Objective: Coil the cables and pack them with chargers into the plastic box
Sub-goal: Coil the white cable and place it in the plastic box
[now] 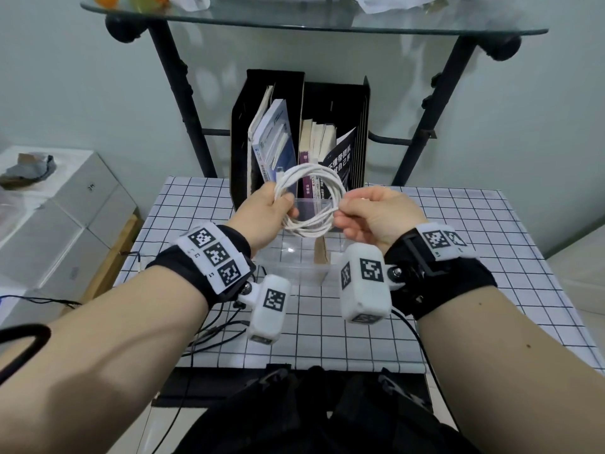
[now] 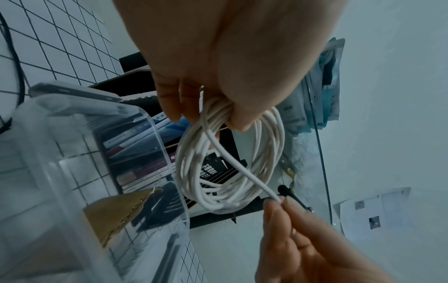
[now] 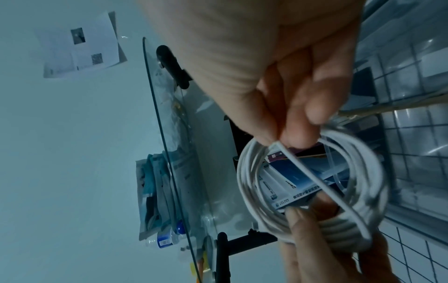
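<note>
A white cable (image 1: pixel 311 204) wound into a round coil hangs in the air above the clear plastic box (image 1: pixel 294 263). My left hand (image 1: pixel 271 204) grips the coil's left side, thumb over the bundled loops (image 2: pixel 218 113). My right hand (image 1: pixel 366 214) pinches the cable's loose end between thumb and forefinger at the coil's right edge (image 3: pixel 278 143). That loose strand (image 2: pixel 232 159) runs straight across the coil's opening from one hand to the other. In the left wrist view a brown cardboard piece (image 2: pixel 116 212) stands inside the box (image 2: pixel 155 122). No chargers are visible.
A black file holder (image 1: pixel 294 132) full of books stands behind the box on the grid-patterned table (image 1: pixel 458 257). A glass shelf (image 1: pixel 311 24) on black legs spans overhead. Thin black wires (image 1: pixel 212 326) trail over the table's near left edge. White cartons (image 1: pixel 65 217) sit at the left.
</note>
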